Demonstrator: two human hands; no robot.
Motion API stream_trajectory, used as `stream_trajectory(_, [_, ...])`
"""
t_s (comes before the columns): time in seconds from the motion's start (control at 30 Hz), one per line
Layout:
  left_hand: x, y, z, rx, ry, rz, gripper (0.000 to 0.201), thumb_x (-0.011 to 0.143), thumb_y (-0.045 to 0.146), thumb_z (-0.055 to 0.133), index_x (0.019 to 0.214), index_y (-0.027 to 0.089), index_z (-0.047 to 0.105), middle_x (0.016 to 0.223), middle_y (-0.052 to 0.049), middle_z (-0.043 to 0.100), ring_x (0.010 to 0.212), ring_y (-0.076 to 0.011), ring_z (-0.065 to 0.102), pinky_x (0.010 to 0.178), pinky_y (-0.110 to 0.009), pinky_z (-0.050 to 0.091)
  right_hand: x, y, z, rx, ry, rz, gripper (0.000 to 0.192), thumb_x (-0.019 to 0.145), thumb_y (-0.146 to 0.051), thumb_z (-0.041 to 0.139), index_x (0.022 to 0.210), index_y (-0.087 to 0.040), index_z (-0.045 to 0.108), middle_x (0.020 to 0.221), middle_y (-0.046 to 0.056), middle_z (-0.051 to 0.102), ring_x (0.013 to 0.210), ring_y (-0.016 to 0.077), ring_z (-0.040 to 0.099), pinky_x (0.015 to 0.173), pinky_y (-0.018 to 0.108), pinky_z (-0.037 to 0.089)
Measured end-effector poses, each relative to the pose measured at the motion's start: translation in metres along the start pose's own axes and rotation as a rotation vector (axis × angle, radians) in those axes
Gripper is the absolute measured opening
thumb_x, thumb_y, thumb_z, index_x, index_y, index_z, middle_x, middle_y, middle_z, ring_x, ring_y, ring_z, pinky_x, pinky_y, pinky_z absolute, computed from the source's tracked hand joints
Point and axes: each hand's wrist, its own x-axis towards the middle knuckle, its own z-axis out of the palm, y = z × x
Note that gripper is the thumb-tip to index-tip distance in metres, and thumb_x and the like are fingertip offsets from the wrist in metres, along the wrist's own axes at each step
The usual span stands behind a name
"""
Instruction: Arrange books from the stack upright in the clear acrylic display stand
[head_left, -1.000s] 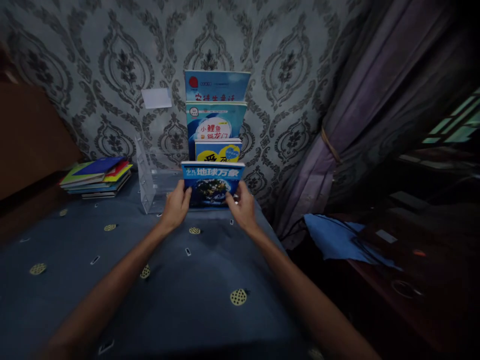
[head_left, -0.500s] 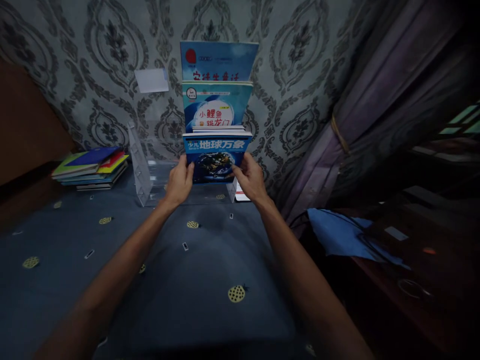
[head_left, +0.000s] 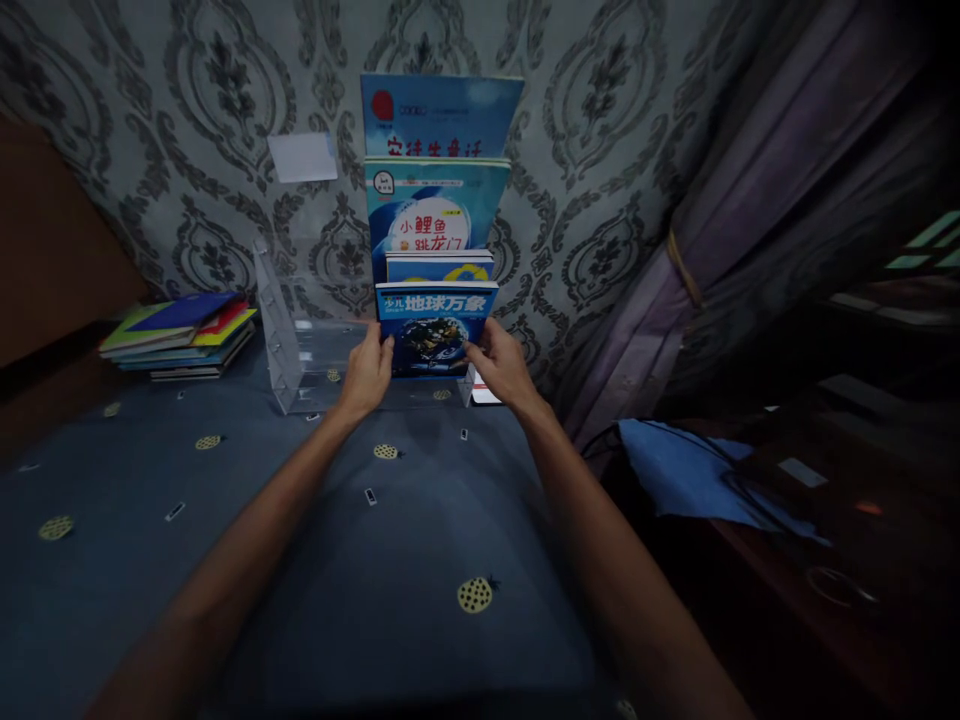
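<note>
A dark blue book [head_left: 435, 335] with a globe on its cover is gripped at its side edges, upright with a slight backward lean. My left hand [head_left: 367, 368] holds its left edge, thumb on the cover; my right hand [head_left: 504, 365] holds the right edge the same way. Both hands are closed on it. Behind it, a clear acrylic rack [head_left: 276, 335] holds books in rising tiers: a blue and yellow book [head_left: 439, 270], a teal book [head_left: 480, 205] with a fish title, and a tall blue book [head_left: 450, 105]. The held book's lower edge is in front of the rack's lowest tier.
A stack of colourful books [head_left: 180, 335] lies left of the rack on the dark patterned cloth [head_left: 300, 560]. A white card [head_left: 304, 158] is on the patterned wall. To the right hang a tied purple curtain [head_left: 637, 330] and, lower, a blue cloth [head_left: 675, 470] with cables.
The globe book has moved down and slightly away from me, along with both hands. More of the blue and yellow book behind it shows now.
</note>
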Motion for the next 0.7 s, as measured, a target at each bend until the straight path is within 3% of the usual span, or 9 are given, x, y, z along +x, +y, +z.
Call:
stream_trajectory(0.13, [-0.004,-0.005,0.003,0.022,-0.019,-0.029,0.028,0.103,0.044,0.035,0.095,0.021,0.051,0.075,-0.002,0.057,0.071,-0.0191,0.059,0.070,-0.030,0.044,0.000,0.006,-0.004,-0.092,-0.069,-0.005,0.015,0.086,-0.023,0.056,0.101,-0.021,0.058,0.094,0.008,0.067,0.086,0.0258,0.064,0.076,0.038,0.054])
stream_trajectory(0.27, [-0.007,-0.006,0.006,0.042,-0.007,0.008,0.024,0.104,0.035,0.035,0.092,0.021,0.051,0.083,-0.004,0.060,0.079,-0.0197,0.060,0.075,-0.031,0.046,0.000,0.011,-0.004,-0.194,-0.068,-0.046,0.013,0.086,-0.021,0.057,0.099,-0.021,0.055,0.098,0.010,0.065,0.091,0.0281,0.062,0.084,0.042,0.051])
stream_trajectory(0.43, [-0.010,-0.003,0.010,0.111,0.003,0.065,0.019,0.103,0.027,0.039,0.092,0.020,0.053,0.093,-0.008,0.061,0.091,-0.0215,0.060,0.085,-0.034,0.048,-0.001,0.018,-0.001,-0.250,-0.059,0.034,0.013,0.083,-0.018,0.061,0.093,-0.021,0.054,0.092,0.009,0.064,0.088,0.0282,0.062,0.081,0.041,0.049])
stream_trajectory(0.57, [-0.013,-0.002,0.009,0.253,-0.091,-0.001,0.012,0.100,0.024,0.045,0.091,0.020,0.053,0.095,-0.010,0.063,0.091,-0.0239,0.063,0.085,-0.034,0.049,-0.002,0.022,0.002,-0.223,-0.052,0.087,0.012,0.081,-0.018,0.064,0.091,-0.021,0.056,0.089,0.007,0.066,0.085,0.0260,0.063,0.077,0.037,0.048])
stream_trajectory(0.7, [-0.014,0.000,0.005,0.360,-0.188,-0.120,0.009,0.099,0.026,0.048,0.102,0.019,0.052,0.093,-0.011,0.069,0.085,-0.0256,0.069,0.076,-0.031,0.049,-0.003,0.021,0.004,-0.197,-0.025,0.106,0.013,0.082,-0.020,0.063,0.094,-0.021,0.058,0.083,0.005,0.068,0.080,0.0237,0.063,0.072,0.033,0.046])
